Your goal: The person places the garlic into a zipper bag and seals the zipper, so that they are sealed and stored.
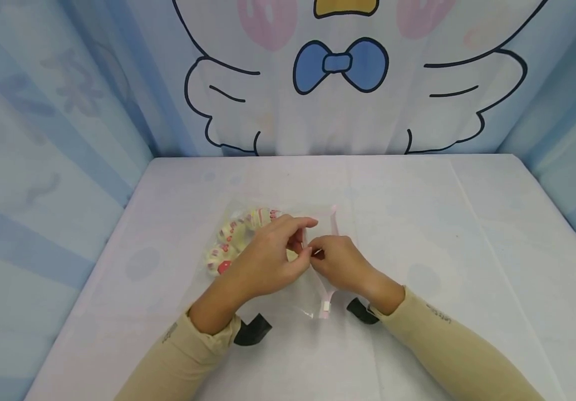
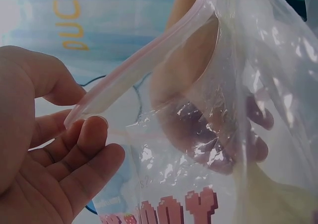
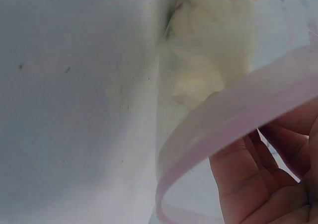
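A clear zip bag (image 1: 288,303) with a pink zip edge (image 1: 334,220) lies on the table, its mouth toward the right. Inside is a pale yellow, ring-shaped fabric item (image 1: 227,236) with red and pink prints; its exact kind is unclear. My left hand (image 1: 270,259) is over the bag. In the left wrist view, its thumb and fingers pinch the pink zip edge (image 2: 144,52), and the two sides of the mouth stand apart. Facing it, my right hand (image 1: 345,264) pinches the bag near the mouth. The right fingers (image 3: 238,179) are partly behind the pink edge.
A white cloth covers the table (image 1: 433,234). A printed curtain (image 1: 338,122) hangs behind, with more curtain on both sides. Black straps (image 1: 252,330) hang at the cuffs of the beige sleeves (image 1: 448,340). A white slider (image 1: 326,306) sits at the zip's near end.
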Available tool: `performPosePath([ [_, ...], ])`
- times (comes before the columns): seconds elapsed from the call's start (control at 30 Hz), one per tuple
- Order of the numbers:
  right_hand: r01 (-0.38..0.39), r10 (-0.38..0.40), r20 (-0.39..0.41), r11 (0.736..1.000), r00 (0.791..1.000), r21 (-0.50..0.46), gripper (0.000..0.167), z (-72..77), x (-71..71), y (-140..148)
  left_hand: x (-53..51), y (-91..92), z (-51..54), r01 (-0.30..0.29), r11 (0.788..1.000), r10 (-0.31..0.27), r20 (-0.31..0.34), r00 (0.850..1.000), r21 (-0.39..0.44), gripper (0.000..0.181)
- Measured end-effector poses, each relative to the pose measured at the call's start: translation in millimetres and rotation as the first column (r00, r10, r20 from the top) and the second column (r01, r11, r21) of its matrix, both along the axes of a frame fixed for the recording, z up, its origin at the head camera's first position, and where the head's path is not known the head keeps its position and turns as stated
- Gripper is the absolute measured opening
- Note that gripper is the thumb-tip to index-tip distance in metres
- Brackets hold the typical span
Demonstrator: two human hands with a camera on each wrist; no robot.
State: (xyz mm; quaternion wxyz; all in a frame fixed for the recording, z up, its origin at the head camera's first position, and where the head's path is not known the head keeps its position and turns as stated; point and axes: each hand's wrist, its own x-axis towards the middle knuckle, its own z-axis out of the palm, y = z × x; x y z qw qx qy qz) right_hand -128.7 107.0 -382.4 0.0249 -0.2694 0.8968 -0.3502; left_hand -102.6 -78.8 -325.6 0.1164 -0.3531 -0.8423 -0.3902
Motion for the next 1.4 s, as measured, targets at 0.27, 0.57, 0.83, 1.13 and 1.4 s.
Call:
performPosePath([
  [0.27,0.021,-0.019,0.053,0.999,0.998,-0.039,0.014,3.8,2.2,8,1.9,-0.8,0.0,-0.012,1.0,0.012,-0.002,1.0,-0.012,0.038],
  [0.57,0.147,-0.143,0.043,0.983,0.989,-0.109,0.023,31.0,-3.2,38,3.9,-0.9,2.2,-0.029,0.999,0.029,0.011,1.0,-0.022,0.038],
  [0.83,0.16,-0.154,0.112,0.986,0.982,-0.041,0.045,31.1,-20.7,53,4.0,0.3,-1.7,-0.019,1.0,0.019,0.007,1.0,-0.014,0.036],
  [1.13,0.097,-0.094,0.087,0.995,0.992,-0.03,0.043,28.0,-29.5,53,7.8,4.9,-2.7,-0.016,0.999,0.018,0.039,0.999,-0.048,0.04],
  [1.4,0.138,-0.131,0.139,0.989,0.982,-0.044,0.04,29.4,-35.3,52,22.3,9.3,-12.0,-0.098,0.994,0.1,0.038,0.994,-0.052,0.04],
])
